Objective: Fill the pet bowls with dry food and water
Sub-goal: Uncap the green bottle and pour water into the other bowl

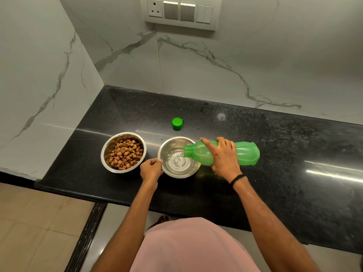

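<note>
Wall (196, 65): pale marble with grey veins, rising behind the counter and along its left end.
Counter (275, 154): black speckled stone; everything below stands on it.
Switch plate (180, 13): on the back wall, high up, with one socket and several switches.
Bottle (247, 153): green plastic, uncapped, lying nearly level with its mouth over the right bowl; a thin stream of water runs from it.
Left bowl (110, 146): steel, holding a heap of brown dry food (125, 154); it sits just beside the right bowl, not touching it.
Right bowl (176, 141): steel, with shallow clear water (176, 160) in the bottom.
Right hand (224, 156): wrapped over the bottle's middle, fingers curled round it, forefinger stretched along toward the neck.
Left hand (150, 169): fingers curled, pinching the right bowl's near-left rim.
Cap (177, 123): green, standing alone behind the bowls.
Wristband (238, 178): thin, black, on the right wrist.
</note>
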